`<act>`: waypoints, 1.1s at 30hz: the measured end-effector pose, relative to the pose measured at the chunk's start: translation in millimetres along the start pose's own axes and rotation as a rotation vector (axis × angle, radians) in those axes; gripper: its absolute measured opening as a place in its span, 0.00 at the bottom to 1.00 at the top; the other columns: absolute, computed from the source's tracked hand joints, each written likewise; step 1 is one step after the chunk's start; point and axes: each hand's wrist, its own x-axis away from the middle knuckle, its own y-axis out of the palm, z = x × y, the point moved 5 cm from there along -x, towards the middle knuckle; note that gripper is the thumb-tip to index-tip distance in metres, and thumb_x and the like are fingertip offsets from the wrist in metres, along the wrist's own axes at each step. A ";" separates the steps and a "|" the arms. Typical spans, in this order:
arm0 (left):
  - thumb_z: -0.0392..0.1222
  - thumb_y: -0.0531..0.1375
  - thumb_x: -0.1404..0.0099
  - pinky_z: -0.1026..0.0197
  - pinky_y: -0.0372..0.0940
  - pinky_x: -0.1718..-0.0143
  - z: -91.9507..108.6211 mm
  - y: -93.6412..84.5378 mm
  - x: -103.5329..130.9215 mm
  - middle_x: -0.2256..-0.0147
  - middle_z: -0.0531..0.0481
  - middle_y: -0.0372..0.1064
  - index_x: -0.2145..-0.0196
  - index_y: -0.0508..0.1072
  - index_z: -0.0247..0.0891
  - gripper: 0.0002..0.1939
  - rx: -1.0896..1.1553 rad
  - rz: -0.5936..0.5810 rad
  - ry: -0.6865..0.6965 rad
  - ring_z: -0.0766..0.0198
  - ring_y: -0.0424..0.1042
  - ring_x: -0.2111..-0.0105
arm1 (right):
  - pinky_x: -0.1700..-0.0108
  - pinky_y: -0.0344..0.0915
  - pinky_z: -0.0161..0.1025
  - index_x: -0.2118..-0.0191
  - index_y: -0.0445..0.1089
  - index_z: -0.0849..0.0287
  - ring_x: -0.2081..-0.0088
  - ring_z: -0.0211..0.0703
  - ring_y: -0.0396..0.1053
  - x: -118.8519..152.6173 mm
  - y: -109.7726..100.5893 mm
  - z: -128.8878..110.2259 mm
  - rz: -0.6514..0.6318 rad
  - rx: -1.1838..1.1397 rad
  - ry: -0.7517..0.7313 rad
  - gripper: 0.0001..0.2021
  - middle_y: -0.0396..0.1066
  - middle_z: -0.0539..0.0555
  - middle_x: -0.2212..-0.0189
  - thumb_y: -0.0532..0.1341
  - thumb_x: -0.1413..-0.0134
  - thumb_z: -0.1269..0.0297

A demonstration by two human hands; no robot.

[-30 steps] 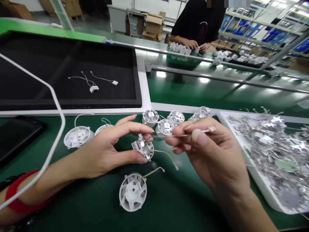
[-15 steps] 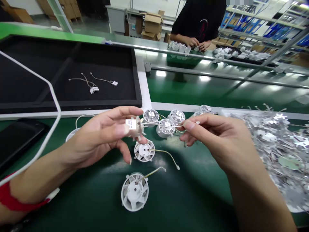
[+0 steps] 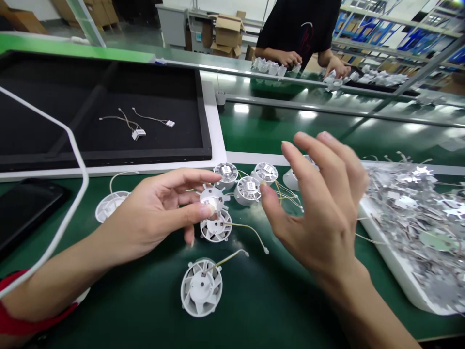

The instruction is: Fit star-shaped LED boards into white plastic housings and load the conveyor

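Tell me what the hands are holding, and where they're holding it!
The left hand pinches a small finned metal part by its labelled side. The right hand is open, holding nothing.

Left hand (image 3: 163,211) pinching finned metal part (image 3: 212,198), right hand (image 3: 319,198) open near white fan housings (image 3: 247,190)

A black phone (image 3: 31,211) lies on the green bench (image 3: 138,305) at the left edge, near a white-bordered black panel (image 3: 58,92). A bent white tube (image 3: 77,151) crosses in front. Beyond stand a grey cabinet (image 3: 174,26), open cardboard boxes (image 3: 227,31), a person in a black shirt (image 3: 298,29) and shelves (image 3: 399,51) holding blue bins (image 3: 374,31).
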 end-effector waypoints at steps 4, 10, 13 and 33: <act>0.32 0.75 0.35 0.77 0.76 0.74 2.9 3.1 0.5 0.69 0.60 0.79 0.54 0.83 0.47 0.15 0.005 -0.004 0.008 0.71 0.78 0.78 | 0.31 0.63 0.62 0.41 0.77 0.55 0.36 0.65 0.73 -0.6 1.8 -4.4 -0.066 -0.288 -0.034 0.17 0.79 0.64 0.42 0.66 0.33 0.70; 0.32 0.74 0.34 0.73 0.79 0.73 3.0 9.5 2.4 0.67 0.59 0.81 0.57 0.83 0.45 0.12 0.083 -0.065 -0.034 0.69 0.79 0.77 | 0.53 0.76 0.42 0.47 0.80 0.58 0.56 0.46 0.83 2.6 18.3 -14.4 -0.352 -0.754 0.007 0.12 0.85 0.55 0.55 0.62 0.30 0.75; 0.30 0.75 0.36 0.74 0.78 0.74 1.6 10.6 2.0 0.67 0.59 0.81 0.57 0.83 0.46 0.14 0.109 -0.083 -0.056 0.69 0.79 0.76 | 0.60 0.75 0.37 0.52 0.81 0.57 0.63 0.42 0.81 2.9 21.7 -13.7 -0.403 -0.801 0.075 0.10 0.85 0.53 0.60 0.63 0.29 0.74; 0.44 0.72 0.31 0.73 0.77 0.68 0.0 0.8 5.2 0.64 0.54 0.84 0.47 0.85 0.51 0.15 -0.311 -0.033 -0.005 0.65 0.82 0.68 | 0.71 0.61 0.36 0.68 0.78 0.58 0.73 0.37 0.66 7.3 35.8 -9.4 -0.741 -0.926 0.501 0.13 0.76 0.48 0.74 0.62 0.30 0.63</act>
